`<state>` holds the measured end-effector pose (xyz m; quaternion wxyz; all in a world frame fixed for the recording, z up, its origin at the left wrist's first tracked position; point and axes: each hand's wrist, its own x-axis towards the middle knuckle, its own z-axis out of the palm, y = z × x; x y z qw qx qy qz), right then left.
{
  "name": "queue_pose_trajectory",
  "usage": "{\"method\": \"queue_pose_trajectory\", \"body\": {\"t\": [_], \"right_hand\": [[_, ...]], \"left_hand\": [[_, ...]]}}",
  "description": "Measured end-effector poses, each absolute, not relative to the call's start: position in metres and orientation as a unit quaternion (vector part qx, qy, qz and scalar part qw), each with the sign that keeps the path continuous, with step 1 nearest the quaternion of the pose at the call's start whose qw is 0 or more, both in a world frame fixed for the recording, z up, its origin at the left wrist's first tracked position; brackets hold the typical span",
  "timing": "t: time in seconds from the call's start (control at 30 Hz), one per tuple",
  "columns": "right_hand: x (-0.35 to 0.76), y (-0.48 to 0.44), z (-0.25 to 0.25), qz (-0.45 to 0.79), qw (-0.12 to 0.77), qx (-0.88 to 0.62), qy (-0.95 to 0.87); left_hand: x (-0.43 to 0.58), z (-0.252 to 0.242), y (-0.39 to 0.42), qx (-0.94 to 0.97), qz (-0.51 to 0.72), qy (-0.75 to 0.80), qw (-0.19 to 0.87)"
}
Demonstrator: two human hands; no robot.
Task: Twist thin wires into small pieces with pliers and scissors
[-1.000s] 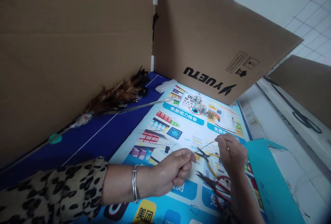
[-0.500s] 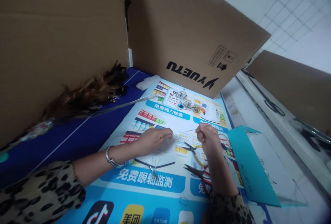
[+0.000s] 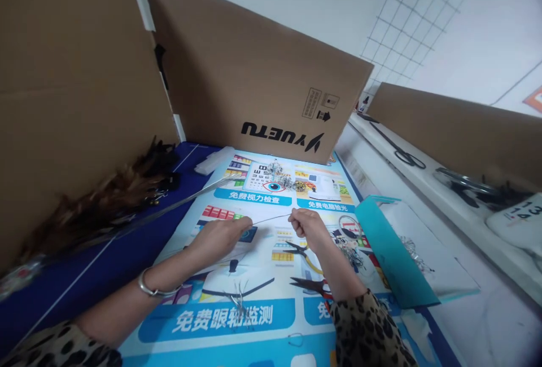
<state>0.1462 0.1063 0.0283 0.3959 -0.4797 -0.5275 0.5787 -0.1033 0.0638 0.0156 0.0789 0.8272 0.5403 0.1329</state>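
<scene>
A thin wire [image 3: 271, 219] stretches between my two hands above the printed sheet [image 3: 249, 254], bowed slightly upward. My left hand [image 3: 224, 237], with a silver bangle at the wrist, pinches its left end. At the right end, my right hand [image 3: 308, 226] is closed around it. Yellow-handled pliers [image 3: 298, 249] lie just below my right hand, partly covered by the forearm. Nearer me are red-handled cutters [image 3: 311, 285], their handles mostly hidden. Short cut wires [image 3: 240, 299] form a small pile in front, and a small wire loop [image 3: 295, 340] rests close to me.
Long straight wires [image 3: 190, 200] lie at the left beside brown feathers [image 3: 101, 192]. Shiny wire pieces [image 3: 283, 178] sit at the back. Cardboard panels [image 3: 254, 73] stand behind and left. At the right is a teal box [image 3: 396, 254] with wire pieces beside it.
The camera view has shifted, so the scene sits further left and lower. Both hands still hold the wire, which now shows a slight bow and a longer visible span.
</scene>
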Motion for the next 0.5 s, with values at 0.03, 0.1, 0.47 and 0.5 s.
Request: {"method": "queue_pose_trajectory", "body": {"t": [0.03, 0.1, 0.47, 0.5], "right_hand": [[0.147, 0.108, 0.025, 0.567, 0.391, -0.489, -0.535], [0.149, 0.111, 0.021, 0.520, 0.392, -0.510, -0.562], [0.125, 0.089, 0.021, -0.036, 0.364, -0.440, -0.820], [0.122, 0.086, 0.018, -0.045, 0.332, -0.427, -0.840]], "left_hand": [[-0.102, 0.017, 0.063, 0.821, 0.126, 0.552, 0.075], [-0.101, 0.019, 0.061, 0.805, 0.119, 0.577, 0.072], [-0.091, 0.023, 0.050, 0.798, 0.158, 0.565, 0.137], [-0.089, 0.024, 0.048, 0.803, 0.164, 0.552, 0.151]]}}
